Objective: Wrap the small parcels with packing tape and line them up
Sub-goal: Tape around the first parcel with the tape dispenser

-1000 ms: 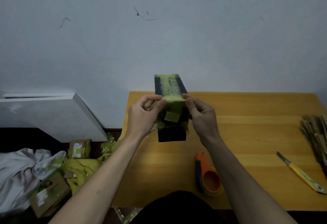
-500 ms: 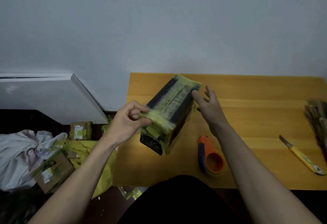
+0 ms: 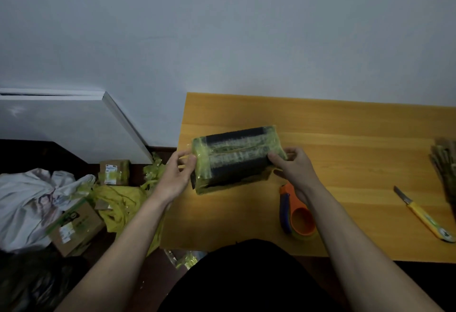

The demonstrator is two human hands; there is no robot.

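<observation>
At the frame's centre, the left hand [image 3: 176, 178] and right hand [image 3: 293, 167] grip opposite ends of a dark oblong parcel wrapped in yellow-green tape [image 3: 237, 158], over the orange wooden table [image 3: 345, 139].

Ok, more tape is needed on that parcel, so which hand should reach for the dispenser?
Right. The right hand grips the parcel at its right end, and the tape dispenser lies on the table just beneath that wrist. The left hand holds the far end and would probably have to cross over.

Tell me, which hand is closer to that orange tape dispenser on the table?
Right. The right hand grips the parcel's end just above the tape dispenser; the left hand holds the far end, well aside.
</observation>
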